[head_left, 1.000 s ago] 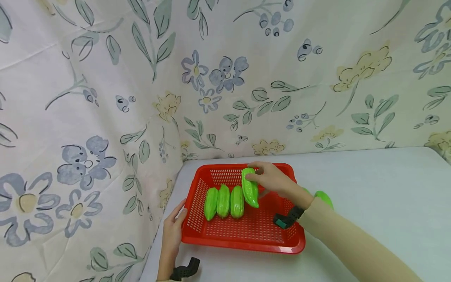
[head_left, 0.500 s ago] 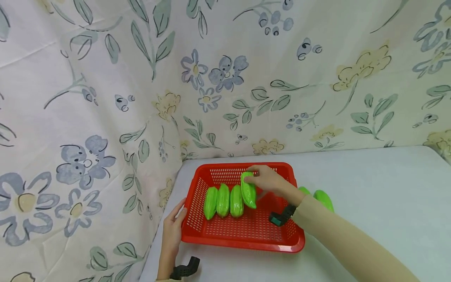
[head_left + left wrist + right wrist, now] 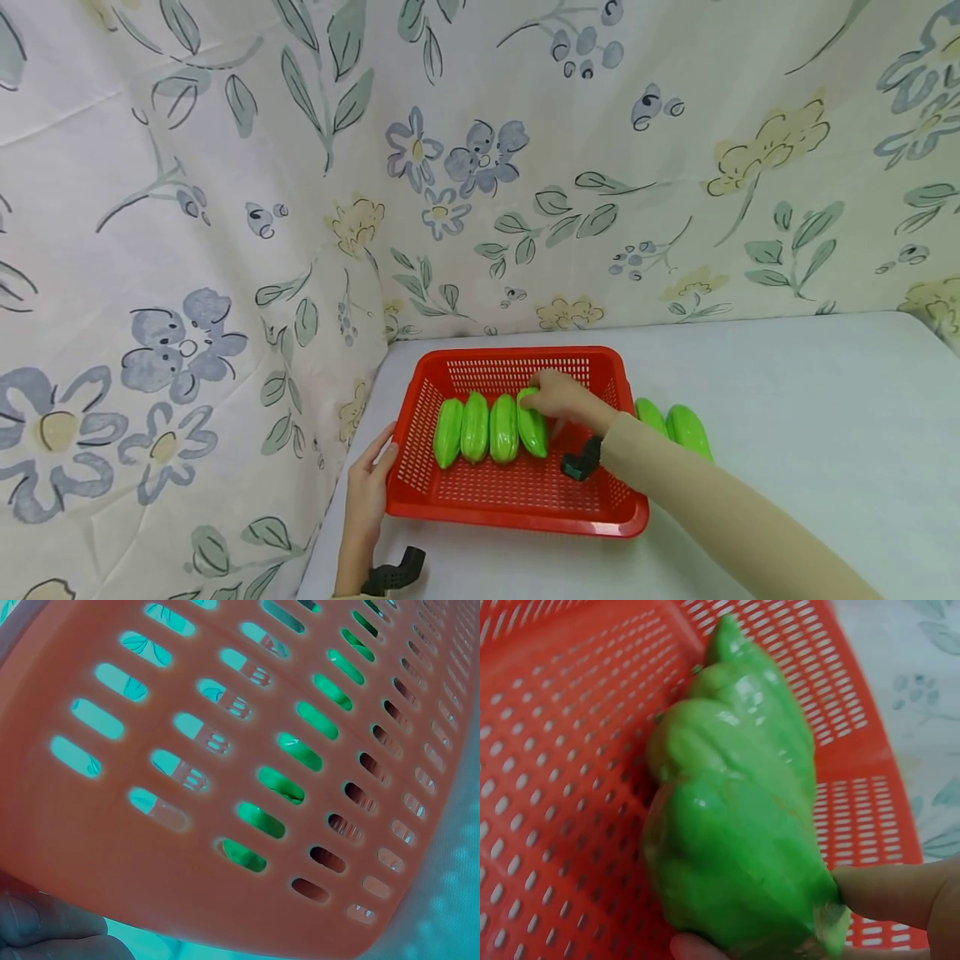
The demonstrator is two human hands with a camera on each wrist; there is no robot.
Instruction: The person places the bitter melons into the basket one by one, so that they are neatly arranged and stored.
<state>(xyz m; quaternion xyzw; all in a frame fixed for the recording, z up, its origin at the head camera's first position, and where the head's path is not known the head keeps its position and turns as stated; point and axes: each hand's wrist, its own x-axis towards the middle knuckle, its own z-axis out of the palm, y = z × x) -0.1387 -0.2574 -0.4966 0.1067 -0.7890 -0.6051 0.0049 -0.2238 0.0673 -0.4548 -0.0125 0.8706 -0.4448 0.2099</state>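
Observation:
A red perforated plastic basket stands on the white table. My left hand holds its left side; in the left wrist view, fingers lie at the rim. Inside the basket, my right hand grips a shiny, lumpy, long green vegetable with a pointed end. Thumb and fingers sit on either side of its near end in the right wrist view, where the held vegetable is largest. Just left of it lie 3 similar ones in a row, the nearest being a green vegetable.
Outside the basket's right side, green vegetables lie on the table, partly hidden by the right sleeve. A floral curtain hangs behind and to the left. Each wrist carries a black camera.
My right hand has lowered the green vegetable into the basket, bringing it down beside the row. The loose vegetables at the right show more. My left hand stays at the basket's side.

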